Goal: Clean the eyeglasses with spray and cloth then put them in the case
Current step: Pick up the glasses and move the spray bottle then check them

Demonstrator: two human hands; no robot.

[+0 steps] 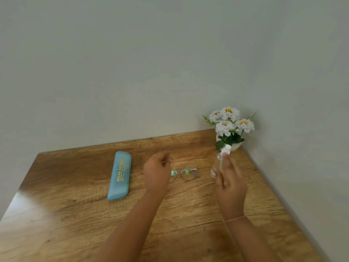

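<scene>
Clear-framed eyeglasses lie on the wooden table, their left part hidden behind my left hand. That hand's fingers are curled, pinching what looks like a thin temple arm. A clear spray bottle with a white cap stands tilted just right of the glasses. My right hand wraps it from the near side, thumb on the left and fingers along the right, though motion blur softens the grip. A closed blue glasses case with gold lettering lies to the left. No cloth is visible.
A white pot of white flowers stands in the far right corner, just behind the bottle. Grey walls border the table at the back and along the right side. Bare wood stretches in front of the case and between my forearms.
</scene>
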